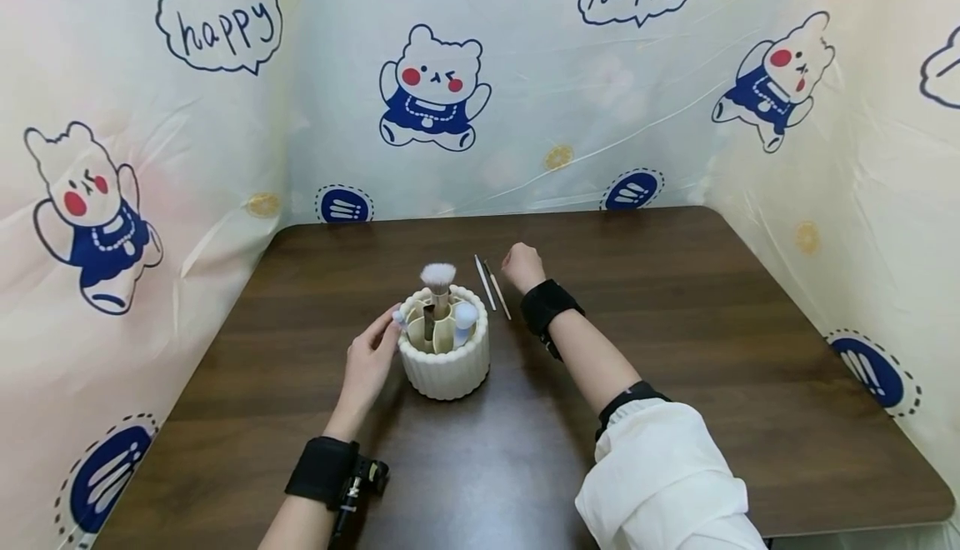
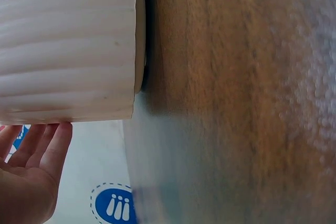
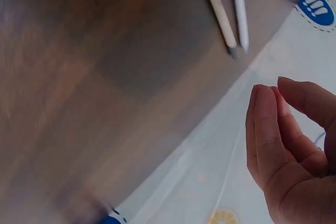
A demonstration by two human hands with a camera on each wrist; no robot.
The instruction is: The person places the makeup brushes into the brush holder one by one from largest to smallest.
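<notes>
My left hand (image 1: 371,356) rests its fingertips against the left side of a cream, ribbed brush holder (image 1: 446,371). In the left wrist view these fingers (image 2: 54,150) touch the holder's wall without wrapping round it. A makeup brush with pale bristles (image 1: 438,275) stands in the holder, along with a light blue round-topped tool (image 1: 465,318) and a dark slim item (image 1: 429,322). Over the table, my right hand (image 1: 523,267) holds nothing, its fingers loosely bent toward the thumb. Left of it lie a white stick (image 1: 484,283) and a thin wooden-handled tool with a dark tip (image 1: 497,290).
Everything stands on a dark brown wooden table (image 1: 675,325). A patterned pale curtain (image 1: 525,75) with bears and writing surrounds its back and sides. The table's far edge runs behind the right hand.
</notes>
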